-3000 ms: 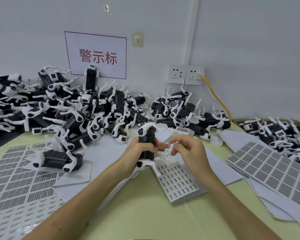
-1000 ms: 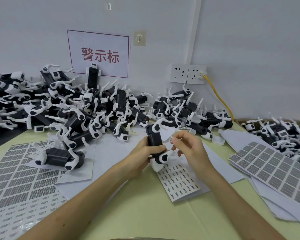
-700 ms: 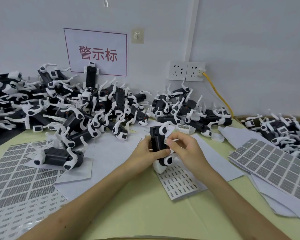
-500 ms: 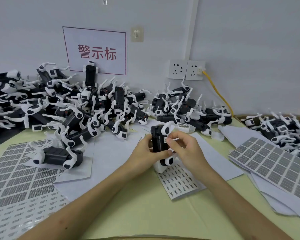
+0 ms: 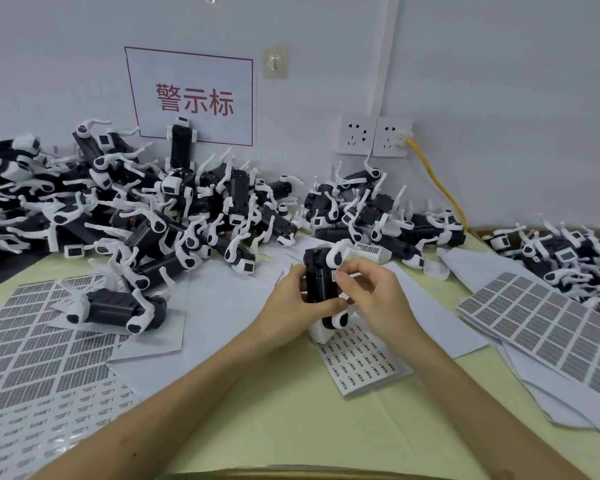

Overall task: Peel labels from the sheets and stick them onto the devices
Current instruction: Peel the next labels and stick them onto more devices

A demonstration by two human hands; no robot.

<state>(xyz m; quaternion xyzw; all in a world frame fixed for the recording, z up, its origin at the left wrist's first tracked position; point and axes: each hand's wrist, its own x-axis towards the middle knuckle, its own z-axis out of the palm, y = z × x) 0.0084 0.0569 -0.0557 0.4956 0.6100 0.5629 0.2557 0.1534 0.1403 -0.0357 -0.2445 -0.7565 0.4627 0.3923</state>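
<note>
— Label [image 5: 334,274] first: where is it seen?
— It is seen against the side of the black-and-white device [image 5: 318,284], where it is pinched between the thumb and curled forefinger of the right hand [image 5: 373,294].
— How is the device held?
— It is gripped upright by the left hand [image 5: 290,301], with the fingers curled round the black body and the thumb laid across its front. Its lower white end is placed at the upper edge of the small label sheet [image 5: 362,363], near the middle of the yellow-green table [image 5: 291,427].
— What else is laid out?
— A large label sheet [image 5: 32,341] is spread at the left and another sheet [image 5: 541,327] at the right, over white papers. A single device [image 5: 115,306] is laid on paper at the left. A heap of devices [image 5: 187,209] is piled along the wall under a sign [image 5: 191,98] with red characters. A yellow cable [image 5: 437,183] is plugged into the right-hand wall socket [image 5: 392,136].
</note>
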